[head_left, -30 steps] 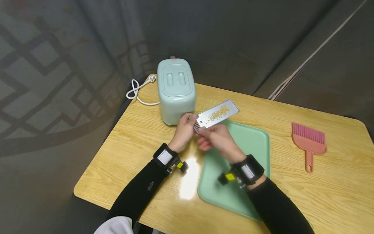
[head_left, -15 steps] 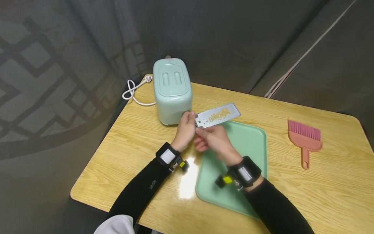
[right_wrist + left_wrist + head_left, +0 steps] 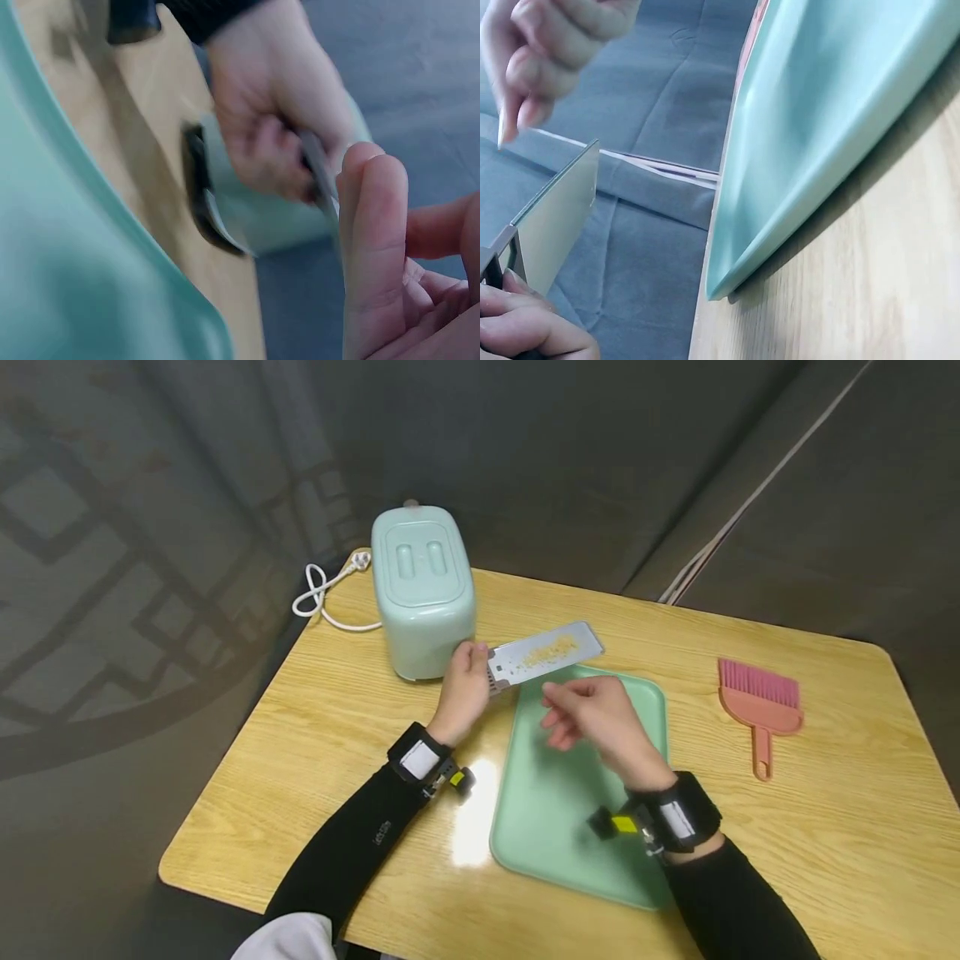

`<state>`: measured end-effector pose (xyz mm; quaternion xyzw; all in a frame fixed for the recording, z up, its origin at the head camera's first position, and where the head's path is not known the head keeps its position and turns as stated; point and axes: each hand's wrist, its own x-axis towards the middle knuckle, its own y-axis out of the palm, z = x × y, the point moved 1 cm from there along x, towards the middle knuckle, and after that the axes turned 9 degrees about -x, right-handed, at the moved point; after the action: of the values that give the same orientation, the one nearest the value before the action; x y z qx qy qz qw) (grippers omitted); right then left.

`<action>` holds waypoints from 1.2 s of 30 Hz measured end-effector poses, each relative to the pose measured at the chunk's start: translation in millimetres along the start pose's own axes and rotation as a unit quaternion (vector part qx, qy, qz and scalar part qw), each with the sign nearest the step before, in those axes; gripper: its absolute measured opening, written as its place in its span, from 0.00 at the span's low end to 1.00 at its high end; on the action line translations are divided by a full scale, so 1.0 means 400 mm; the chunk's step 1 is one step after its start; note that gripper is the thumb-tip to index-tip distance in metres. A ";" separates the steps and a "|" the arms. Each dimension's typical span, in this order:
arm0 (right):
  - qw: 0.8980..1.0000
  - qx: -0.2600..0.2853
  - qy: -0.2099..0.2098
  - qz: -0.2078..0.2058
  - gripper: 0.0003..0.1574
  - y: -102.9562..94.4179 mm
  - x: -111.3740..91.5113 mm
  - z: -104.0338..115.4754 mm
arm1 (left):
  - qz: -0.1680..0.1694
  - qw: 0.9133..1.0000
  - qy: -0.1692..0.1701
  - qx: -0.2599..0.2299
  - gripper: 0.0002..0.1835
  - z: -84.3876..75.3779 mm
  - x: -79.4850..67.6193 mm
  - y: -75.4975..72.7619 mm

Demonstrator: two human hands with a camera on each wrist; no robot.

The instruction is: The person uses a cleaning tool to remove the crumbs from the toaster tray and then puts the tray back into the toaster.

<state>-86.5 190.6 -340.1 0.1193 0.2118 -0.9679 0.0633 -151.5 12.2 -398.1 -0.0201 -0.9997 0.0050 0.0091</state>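
In the head view my left hand point(image 3: 465, 689) grips the dark slotted end of a flat metal crumb tray point(image 3: 588, 640). Yellowish crumbs point(image 3: 551, 651) lie scattered along its upper face. The crumb tray is held in the air beside a pale green toaster point(image 3: 427, 585) and overlaps the far edge of a green serving tray point(image 3: 555, 802). My right hand point(image 3: 603, 718) is apart from the crumb tray, over the serving tray, its fingers loosely bent. In the left wrist view the crumb tray point(image 3: 559, 217) tilts edge-on between both hands. Nothing shows between the right fingers point(image 3: 379, 247).
A white power cord point(image 3: 322, 597) with its plug lies left of the toaster near the table's back edge. To the right lies a pink hand brush point(image 3: 761, 714) on the wooden table point(image 3: 840, 827). Dark curtains point(image 3: 570, 468) hang behind the table.
My right hand has let go of the crumb tray's end and moved right, away from it. The left hand still holds the tray with its crumbs. The head view has shifted slightly.
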 end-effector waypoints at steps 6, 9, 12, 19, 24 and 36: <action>0.994 -0.030 -0.014 -0.099 0.27 -0.158 -0.027 -0.035 | 0.011 1.000 -0.002 -0.002 0.20 -0.004 0.003 -0.006; 0.985 -0.085 -0.003 -0.147 0.28 -0.237 -0.017 -0.068 | 0.000 1.000 -0.003 0.003 0.21 -0.007 -0.003 -0.036; 0.972 -0.170 0.024 -0.162 0.27 -0.312 -0.007 -0.113 | -0.004 1.000 -0.005 0.014 0.22 -0.011 -0.011 -0.065; 0.916 -0.381 0.068 -0.106 0.22 -0.432 0.011 -0.212 | 0.007 1.000 -0.026 0.007 0.22 -0.040 -0.039 -0.105; 0.845 -0.532 0.043 -0.036 0.16 -0.471 0.028 -0.264 | 0.011 0.999 -0.034 -0.005 0.22 -0.044 -0.047 -0.112; 0.695 -0.700 -0.161 0.030 0.17 -0.458 0.031 -0.356 | 0.014 0.999 -0.048 -0.010 0.24 -0.030 -0.035 -0.118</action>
<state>-101.0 415.4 -396.7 -0.1111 0.8112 -0.5416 0.1904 -139.3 -35.5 -385.8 -0.0338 -0.9986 -0.0036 -0.0394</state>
